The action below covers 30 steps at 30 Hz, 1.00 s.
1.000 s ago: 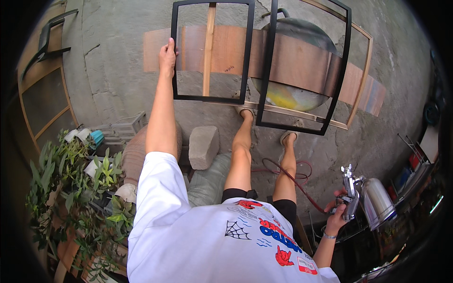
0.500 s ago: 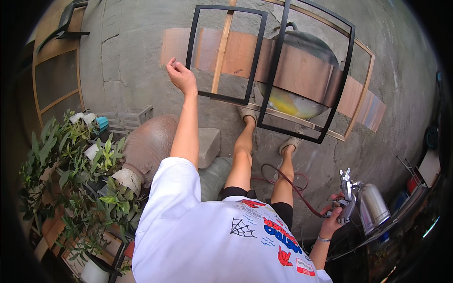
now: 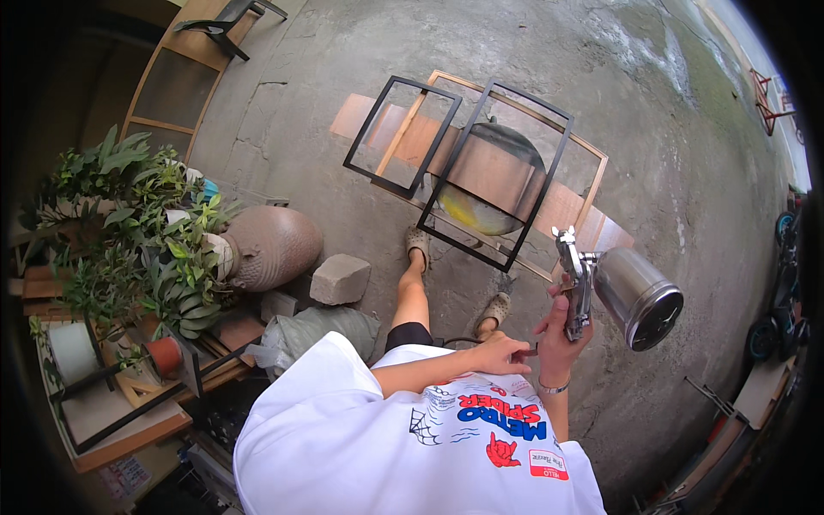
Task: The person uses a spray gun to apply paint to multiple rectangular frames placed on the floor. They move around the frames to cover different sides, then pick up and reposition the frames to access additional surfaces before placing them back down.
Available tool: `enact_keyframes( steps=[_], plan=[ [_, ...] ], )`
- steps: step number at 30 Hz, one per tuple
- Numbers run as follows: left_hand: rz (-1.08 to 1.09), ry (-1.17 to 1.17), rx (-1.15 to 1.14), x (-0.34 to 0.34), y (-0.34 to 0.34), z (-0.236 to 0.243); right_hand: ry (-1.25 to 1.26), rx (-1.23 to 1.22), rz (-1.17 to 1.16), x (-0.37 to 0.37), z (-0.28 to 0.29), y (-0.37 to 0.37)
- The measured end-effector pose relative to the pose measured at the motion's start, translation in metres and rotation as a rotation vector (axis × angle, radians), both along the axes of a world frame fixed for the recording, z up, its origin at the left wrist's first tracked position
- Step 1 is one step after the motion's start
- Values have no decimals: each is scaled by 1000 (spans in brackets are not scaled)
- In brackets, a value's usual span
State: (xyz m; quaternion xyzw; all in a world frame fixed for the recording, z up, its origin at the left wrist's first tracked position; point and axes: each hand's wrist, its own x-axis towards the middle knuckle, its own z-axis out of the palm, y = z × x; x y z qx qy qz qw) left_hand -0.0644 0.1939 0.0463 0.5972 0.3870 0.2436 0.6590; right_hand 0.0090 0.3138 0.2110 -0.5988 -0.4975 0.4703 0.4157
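Right hand: The right hand [image 3: 562,336] was closed around the handle of the spray gun [image 3: 578,296].
Left hand: The left hand [image 3: 500,353] lay in front of the shirt, fingers partly bent, tips near the right wrist; whether they gripped anything could not be told.
Spray gun: The gun was held up at the person's right, apart from the frames, with its silver cup [image 3: 635,292] on the outer side.
Step in hand: Judged to be handling of the gun between passes; no spray was visible.
Next move: Judged to call for a firm right-hand grip, a free left hand and the nozzle turned squarely toward a frame.
Black frames: The smaller black frame [image 3: 437,146] lay left of the larger black frame [image 3: 542,192], beyond the feet.
Support: Beneath them showed a bare wood frame [image 3: 590,196], a brown board [image 3: 493,176] and a round, yellow-marked object [image 3: 459,209].
Left surroundings: A concrete block [image 3: 341,280], a clay jar [image 3: 276,247] and potted plants [image 3: 159,249] stood nearby.
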Motion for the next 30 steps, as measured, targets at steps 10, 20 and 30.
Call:
enact_keyframes(
  steps=[10, 20, 30],
  plan=[
    [161, 706, -127, 69, -139, -72, -2, 194, -120, 162, 99, -59],
    [355, 766, -200, 113, -189, -65, -302, 279, -245, 266, 110, -66],
    [926, 897, -290, 111, -381, -68, -164, 370, -79, 247, 113, -67]
  ],
)
